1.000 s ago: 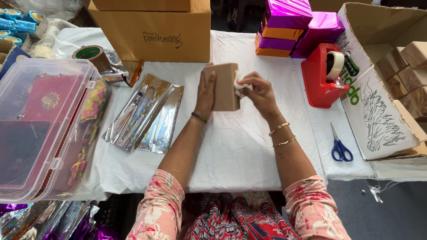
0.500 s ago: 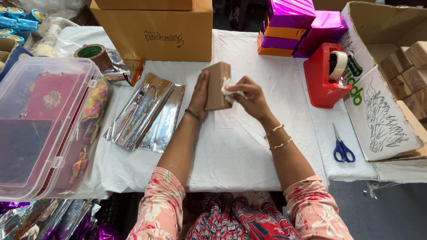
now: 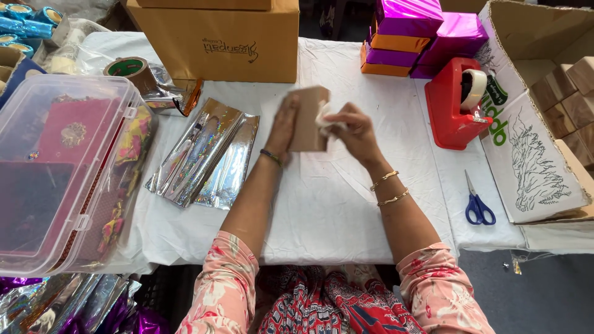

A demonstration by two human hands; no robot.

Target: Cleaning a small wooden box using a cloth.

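A small brown cardboard box (image 3: 308, 119) stands on edge on the white-covered table (image 3: 334, 204), a little beyond the middle. My left hand (image 3: 283, 127) lies flat against its left side and holds it up. My right hand (image 3: 354, 131) presses a crumpled white cloth or tissue (image 3: 323, 117) against the box's right face. Both hands are blurred by motion. Gold bangles ring my right wrist, and a dark band circles my left wrist.
Silver foil sheets (image 3: 201, 154) lie left of my hands. A clear plastic bin (image 3: 59, 167) sits at far left, a tape roll (image 3: 127, 69) and a large cardboard carton (image 3: 223, 40) behind. Right: wrapped pink and orange boxes (image 3: 411, 37), red tape dispenser (image 3: 455, 102), blue scissors (image 3: 477, 201), open carton of brown boxes (image 3: 557, 111).
The box turned from leaning flat toward standing on edge, and it shifted slightly left. My right hand with the cloth moved along its right face.
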